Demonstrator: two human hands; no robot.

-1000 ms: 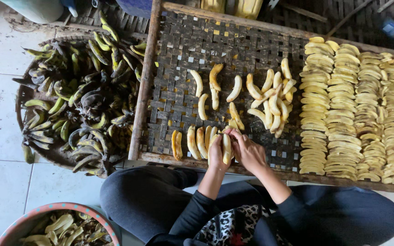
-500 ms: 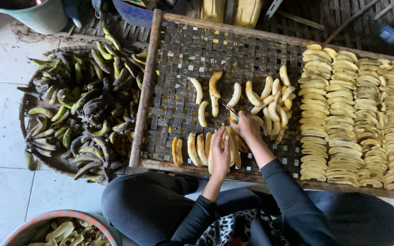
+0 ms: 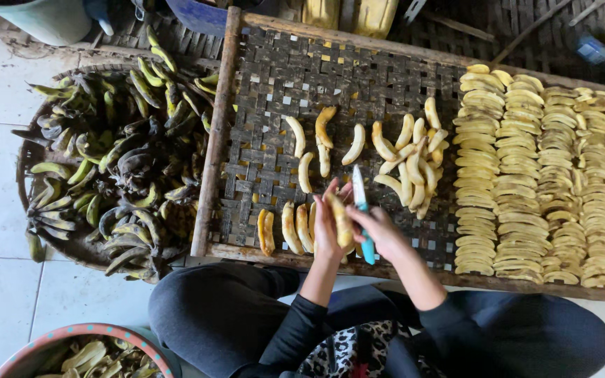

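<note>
L hand [image 3: 325, 231] grips a peeled banana [image 3: 342, 222] upright over the woven tray [image 3: 274, 77]; R hand [image 3: 381, 231] is clamped on a teal-handled knife [image 3: 362, 210], blade w/ its flat side against the fruit, apparently for a lengthwise cut. Hands close together, just above a short row of halves [image 3: 295, 227] at the tray's near edge. More peeled bananas [image 3: 407, 157] lie loose mid-tray; neat stacks of slices [image 3: 547, 182] fill the right side, laid flat as if for drying. Unpeeled green bananas [image 3: 113, 161] heap in a basket at left; a peel bowl [image 3: 8, 360] sits near the knee.
</note>
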